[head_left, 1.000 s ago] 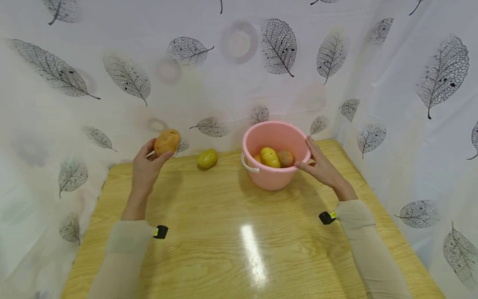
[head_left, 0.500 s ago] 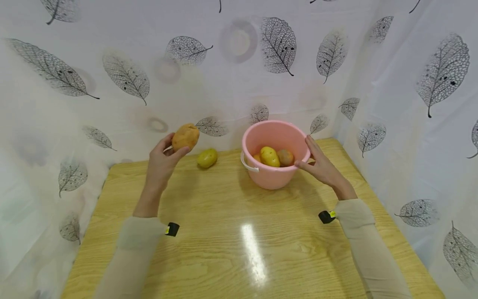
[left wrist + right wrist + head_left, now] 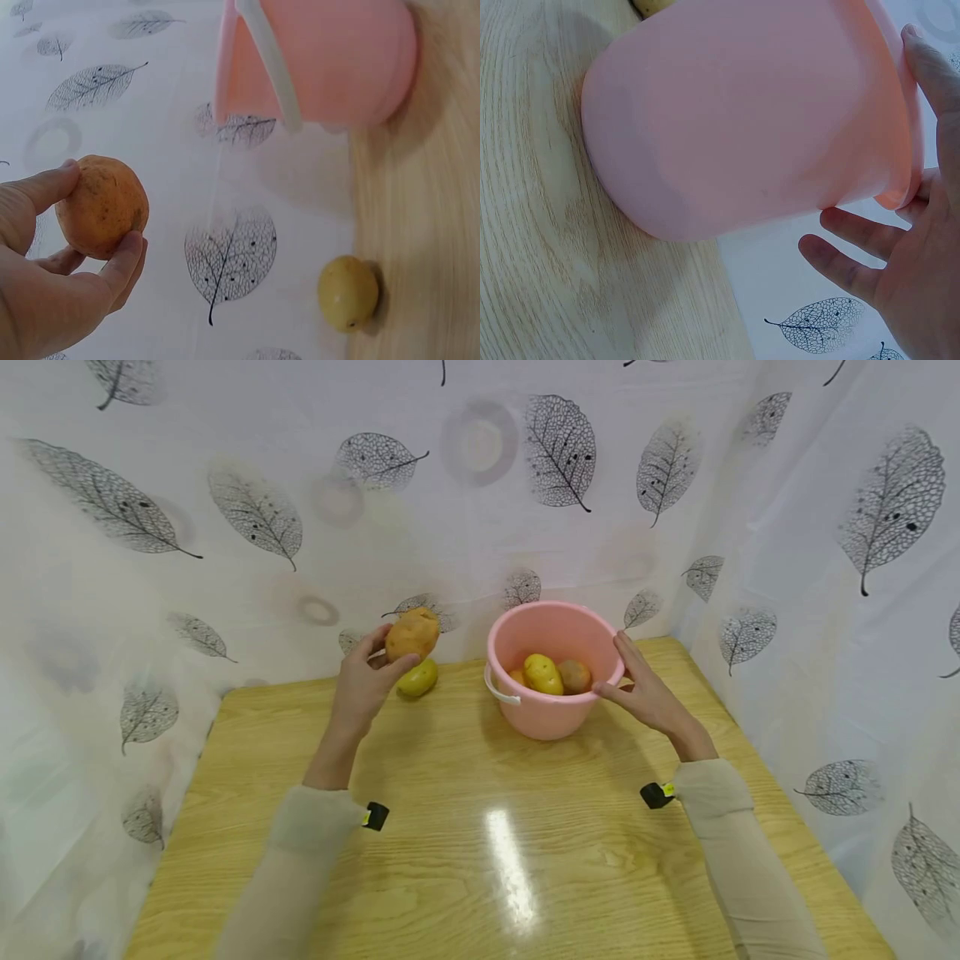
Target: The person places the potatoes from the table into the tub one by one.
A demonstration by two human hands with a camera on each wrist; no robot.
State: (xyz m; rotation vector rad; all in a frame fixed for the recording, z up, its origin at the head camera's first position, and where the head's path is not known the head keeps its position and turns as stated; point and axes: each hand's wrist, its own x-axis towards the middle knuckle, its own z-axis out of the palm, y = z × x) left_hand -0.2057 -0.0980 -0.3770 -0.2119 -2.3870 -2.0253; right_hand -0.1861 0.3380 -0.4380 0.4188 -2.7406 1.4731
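My left hand [image 3: 362, 683] holds a tan potato [image 3: 412, 634] above the table, pinched between thumb and fingers. In the head view, a smooth yellow-green, potato-like item [image 3: 417, 679] lies just below it, partly covered; the left wrist view shows this same oval item [image 3: 347, 293] apart from the hand. A pink bucket [image 3: 547, 718] stands upright with a white handle [image 3: 501, 692] hanging at its left. Inside are a yellow potato [image 3: 543, 674], a brownish round one [image 3: 574, 677] and a partly hidden orange-tan piece [image 3: 517, 677]. My right hand [image 3: 647, 693] rests on the bucket's right rim, fingers extended.
The wood-grain table [image 3: 450, 877] carries a bright light reflection near its middle. A white, leaf-printed curtain [image 3: 480, 527] hangs along the back and both sides. A small black device [image 3: 377, 816] is on the left cuff, another black device [image 3: 657, 795] on the right.
My left hand has carried the potato rightward, from the table's left side to above the yellow-green item. My right hand and the bucket have stayed in place.
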